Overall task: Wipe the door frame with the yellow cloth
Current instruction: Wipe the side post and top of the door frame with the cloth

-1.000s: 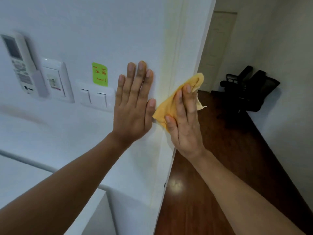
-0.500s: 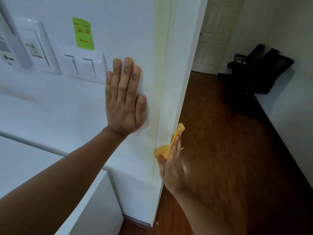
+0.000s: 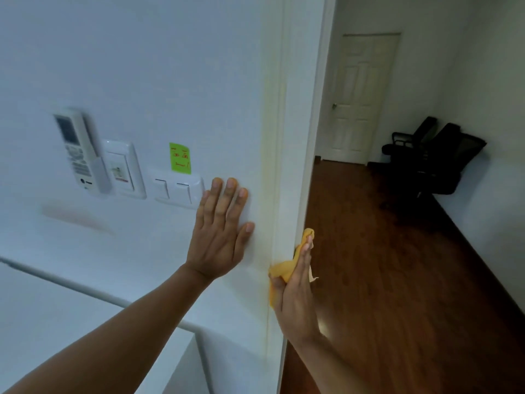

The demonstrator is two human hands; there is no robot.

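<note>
Wiping in progress, mid-height on the door frame (image 3: 295,155). Right hand (image 3: 295,297) presses the yellow cloth (image 3: 279,270) flat against the inner face of the frame, fingers extended and together rather than curled; the cloth is bunched between palm and frame, one fold showing above the fingertips, another wrapping round the frame's front edge. A pale tag hangs off the cloth on the room side.

Left hand (image 3: 220,231) lies open and flat on the white wall (image 3: 159,81), just beside the frame, holding nothing; it reads as a brace.

Wall fittings to the left: double light switch (image 3: 177,190), green sticky note (image 3: 180,158) directly above it, air-conditioner remote (image 3: 81,152) in its holder.

Progress, as a judgement: partial. A yellowish streak runs along the seam between wall and frame, above and below the cloth, so that strip looks unfinished. The frame's upper reach and its lowest part toward the wood floor (image 3: 397,280) remain to be covered. Whether the inner face is clean cannot be told.
</note>
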